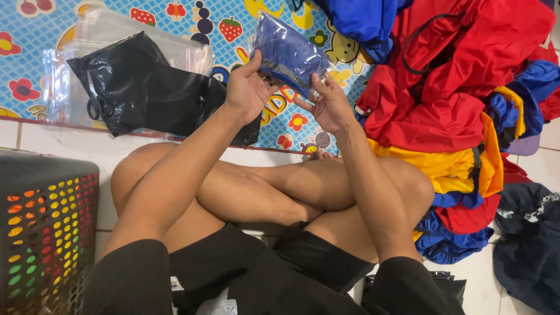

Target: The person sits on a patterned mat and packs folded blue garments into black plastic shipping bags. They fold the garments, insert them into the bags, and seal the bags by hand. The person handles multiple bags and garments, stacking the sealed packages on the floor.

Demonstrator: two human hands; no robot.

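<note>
Head view: hands [289, 96] half-hiding blue packet [289, 52]

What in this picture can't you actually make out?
Head view only:
- What the clear bag in both hands holds: only folded blue cloth shows through the plastic.
- The left hand fingertips, hidden behind the bag.
- The basket contents: just coloured patches through its holes.
- The garment pile, tangled and cut off by the right edge.
</note>
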